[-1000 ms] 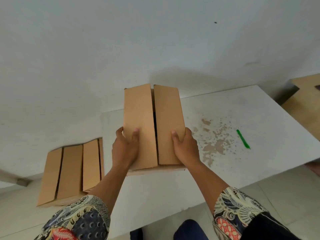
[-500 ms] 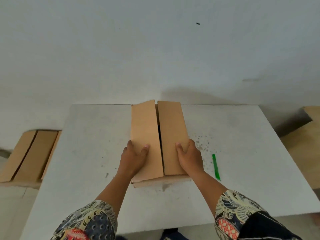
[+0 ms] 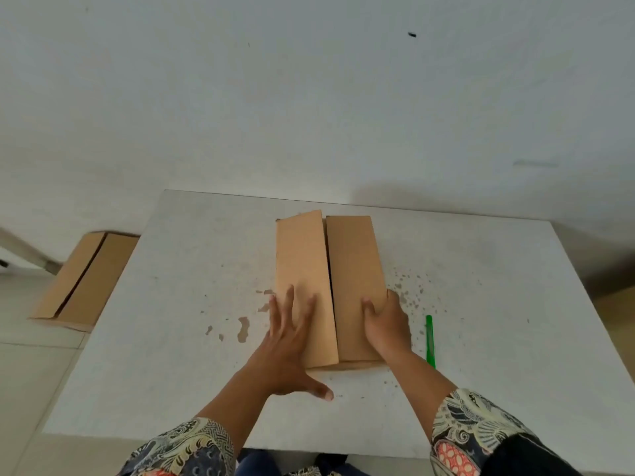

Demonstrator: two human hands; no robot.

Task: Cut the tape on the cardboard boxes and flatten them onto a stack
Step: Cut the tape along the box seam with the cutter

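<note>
A brown cardboard box (image 3: 350,262) lies on the white table (image 3: 171,304), its two long top flaps meeting at a dark seam down the middle. My left hand (image 3: 288,345) is spread flat with fingers apart over the near end of the left flap, thumb off the box's front edge. My right hand (image 3: 386,324) grips the box's near right corner, fingers on the right flap. A green cutter (image 3: 429,341) lies on the table just right of my right hand.
More cardboard (image 3: 86,276) lies on the floor to the left of the table. A white wall stands right behind the table's far edge. Brown chipped patches (image 3: 242,328) mark the tabletop left of the box. A wooden surface (image 3: 618,324) shows at the right edge.
The box has come down onto the middle of the table. My left hand has let go of its side grip and now lies open on the left flap. My right hand stays at the corner.
</note>
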